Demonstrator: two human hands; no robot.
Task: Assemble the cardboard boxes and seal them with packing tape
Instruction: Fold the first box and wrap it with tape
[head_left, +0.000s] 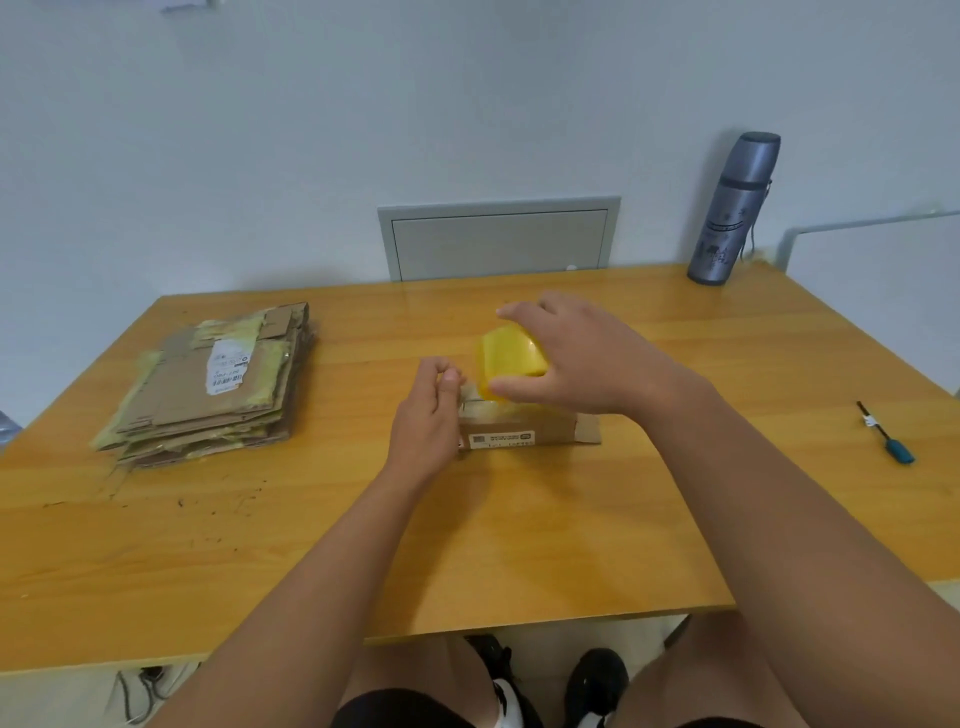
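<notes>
Right hand (571, 358) clamps tape roll (511, 358) over box (524, 428) for sealing; left hand (428, 410) apparently pinching tape end, anchoring it.

A small brown cardboard box (522, 428) sits in the middle of the tabletop (519, 519), with a white label on its near side. A yellow roll of tape (511, 358) is just above its top. A pile of flat boxes (218, 384) lies well to the left.
</notes>
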